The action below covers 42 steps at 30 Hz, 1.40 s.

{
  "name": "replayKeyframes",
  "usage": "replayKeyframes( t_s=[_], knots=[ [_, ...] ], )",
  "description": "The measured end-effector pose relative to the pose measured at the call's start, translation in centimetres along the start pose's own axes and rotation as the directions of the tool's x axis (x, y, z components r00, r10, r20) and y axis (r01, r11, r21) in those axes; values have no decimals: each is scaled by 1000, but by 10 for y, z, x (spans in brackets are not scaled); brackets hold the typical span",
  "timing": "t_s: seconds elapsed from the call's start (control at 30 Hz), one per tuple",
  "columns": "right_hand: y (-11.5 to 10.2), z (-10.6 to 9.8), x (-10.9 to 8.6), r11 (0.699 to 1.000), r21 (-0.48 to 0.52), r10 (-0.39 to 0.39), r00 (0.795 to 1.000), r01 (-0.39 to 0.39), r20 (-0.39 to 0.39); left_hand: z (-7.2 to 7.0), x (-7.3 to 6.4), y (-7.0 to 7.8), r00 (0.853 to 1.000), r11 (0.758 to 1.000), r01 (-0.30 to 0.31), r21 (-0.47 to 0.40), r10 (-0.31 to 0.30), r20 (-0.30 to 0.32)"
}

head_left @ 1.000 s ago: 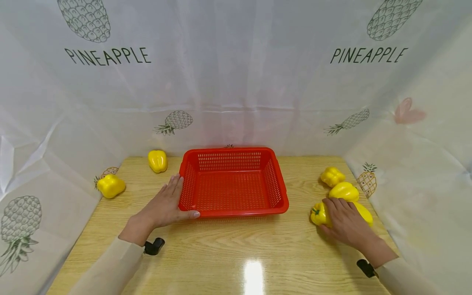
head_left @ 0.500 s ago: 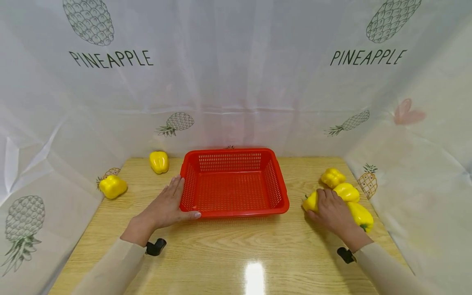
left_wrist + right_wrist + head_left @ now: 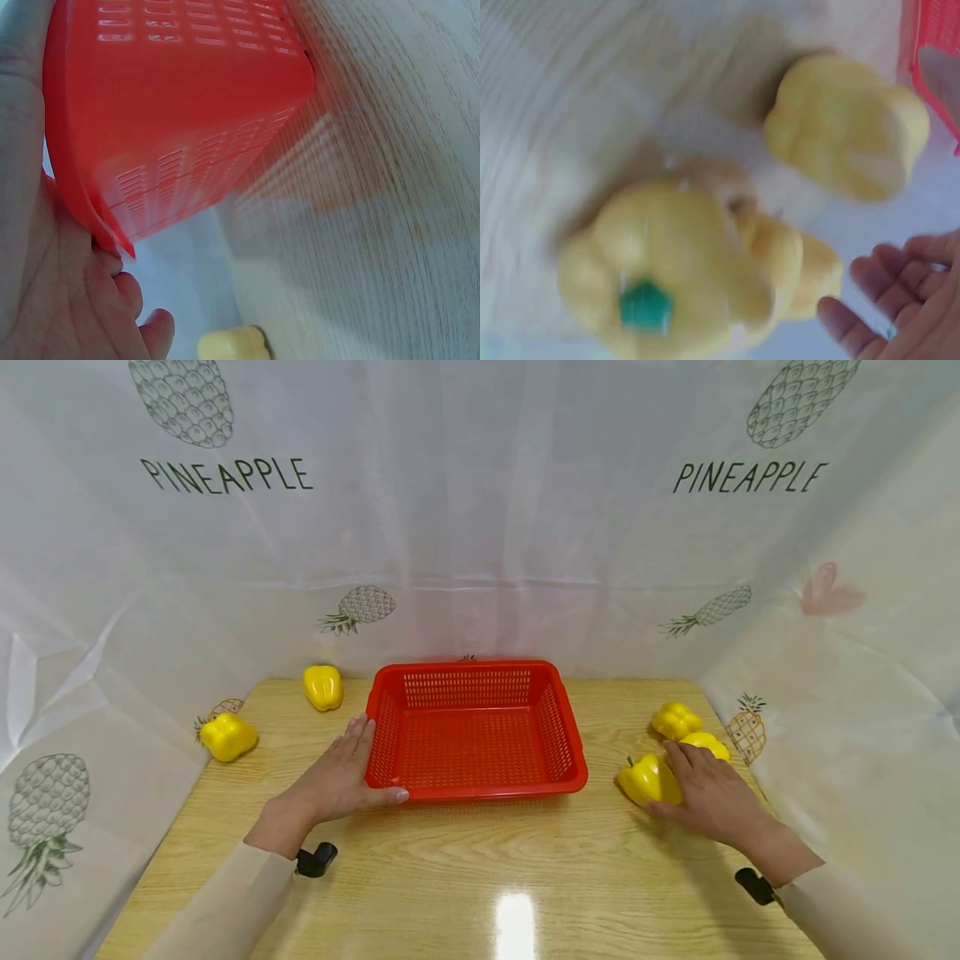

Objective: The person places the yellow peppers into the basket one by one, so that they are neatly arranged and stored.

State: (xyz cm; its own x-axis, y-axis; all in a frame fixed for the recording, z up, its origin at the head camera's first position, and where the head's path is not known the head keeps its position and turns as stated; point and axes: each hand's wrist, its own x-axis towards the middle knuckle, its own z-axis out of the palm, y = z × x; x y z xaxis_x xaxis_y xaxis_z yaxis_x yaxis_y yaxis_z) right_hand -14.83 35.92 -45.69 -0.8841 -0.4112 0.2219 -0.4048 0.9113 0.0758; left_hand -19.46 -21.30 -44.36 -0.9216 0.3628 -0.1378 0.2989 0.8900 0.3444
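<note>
My left hand (image 3: 333,781) rests on the near left corner of a red plastic basket (image 3: 465,792), fingers straight along the side rim and thumb on the front rim. In the left wrist view, the palm and fingers (image 3: 124,292) lie at the basket's rim. On the right, my right hand (image 3: 708,793) hovers over yellow bell peppers with its fingers spread. A yellow bell pepper (image 3: 647,779) lies just left of that hand. The right wrist view shows a bell pepper with a green stem (image 3: 675,255) below loosely extended fingers (image 3: 889,289).
Behind the right hand lie two more yellow bell peppers, one near (image 3: 707,744) and one farther back (image 3: 677,720). On the left are a bell pepper near the edge (image 3: 228,737) and another at the back (image 3: 323,687). A pineapple-print sheet (image 3: 480,527) encloses the wooden table (image 3: 450,877).
My right hand first moved a bell pepper leftward, let it go, then shifted back right over another pepper, now covered by it. The left hand and basket stayed put.
</note>
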Motion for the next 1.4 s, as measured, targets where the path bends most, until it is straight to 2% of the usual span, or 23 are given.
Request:
replayKeyframes(
  t_s=[0.07,0.13,0.27,0.37,0.47,0.63,0.87,1.13,1.23,1.4],
  knots=[
    [7,-5,-2,996,-30,-89,996,88,-21,-1,-1,0,1000,1000,1,-1,-1,-1],
    [14,-8,-3,982,-61,-179,983,177,-30,-2,-1,0,1000,1000,0,-4,0,-5],
    [25,-6,-5,937,-111,-334,942,331,-12,-2,-2,0,1000,1000,-4,-16,4,-10],
    [29,-3,-3,913,-133,-389,921,386,4,-2,-2,1,1000,1000,-4,-19,4,-7],
    [29,1,-2,900,-150,-414,910,410,9,-1,0,1,1000,1000,-4,-19,4,-4],
    [29,11,0,892,-147,-429,903,427,19,0,2,0,1000,1000,-5,-11,5,0],
    [28,20,3,911,-117,-394,918,395,40,0,1,1,1000,1000,11,-13,-11,1],
    [30,30,9,909,-139,-401,916,394,-25,-1,-1,1,1000,1000,7,-15,-7,3],
    [28,33,11,932,-81,-355,934,352,-27,-1,-1,0,1000,1000,8,-15,-8,1],
    [25,37,16,976,24,-217,975,218,-53,0,-1,-1,1000,1000,7,-28,-7,4]
  ],
)
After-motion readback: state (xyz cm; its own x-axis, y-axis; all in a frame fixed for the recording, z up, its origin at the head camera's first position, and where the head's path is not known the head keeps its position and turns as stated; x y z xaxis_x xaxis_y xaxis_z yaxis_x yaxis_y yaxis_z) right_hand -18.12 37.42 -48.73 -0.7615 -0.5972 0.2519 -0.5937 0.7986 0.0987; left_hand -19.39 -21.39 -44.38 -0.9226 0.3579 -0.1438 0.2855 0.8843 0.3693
